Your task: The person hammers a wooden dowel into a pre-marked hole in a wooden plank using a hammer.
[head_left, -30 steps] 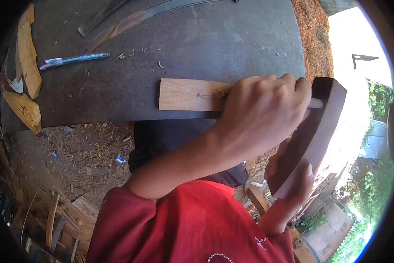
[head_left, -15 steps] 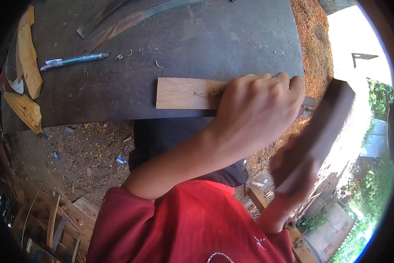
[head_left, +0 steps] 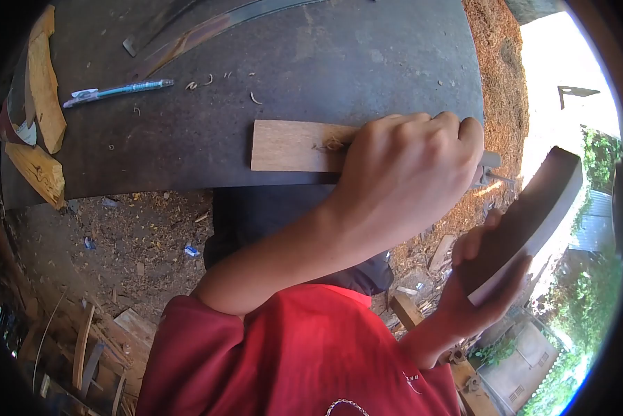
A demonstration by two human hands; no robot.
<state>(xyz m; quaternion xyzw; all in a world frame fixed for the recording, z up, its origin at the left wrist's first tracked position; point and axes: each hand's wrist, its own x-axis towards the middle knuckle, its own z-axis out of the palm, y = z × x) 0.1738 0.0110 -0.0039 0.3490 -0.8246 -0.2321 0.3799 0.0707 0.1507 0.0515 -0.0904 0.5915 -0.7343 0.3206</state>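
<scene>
My left hand (head_left: 415,163) is closed over the right end of a pale flat board (head_left: 291,145) on the dark table. It also grips a tool whose grey end (head_left: 490,160) sticks out past the knuckles; the rest is hidden under the hand. Small curled shavings (head_left: 332,144) lie on the board beside the fingers. Off the table's right edge, my right hand (head_left: 488,277) holds a thick dark wooden block (head_left: 526,222) by its lower end, tilted up and to the right, apart from the board.
A blue pen (head_left: 121,91) and a few shavings lie on the table (head_left: 187,152). Rough wood pieces (head_left: 45,90) stand at its left edge, and a long curved strip (head_left: 207,29) lies at the back. Wood scraps (head_left: 86,347) litter the ground at lower left.
My right hand and the dark block have moved right, away from my left hand. The board and the table's contents have shifted only slightly in view.
</scene>
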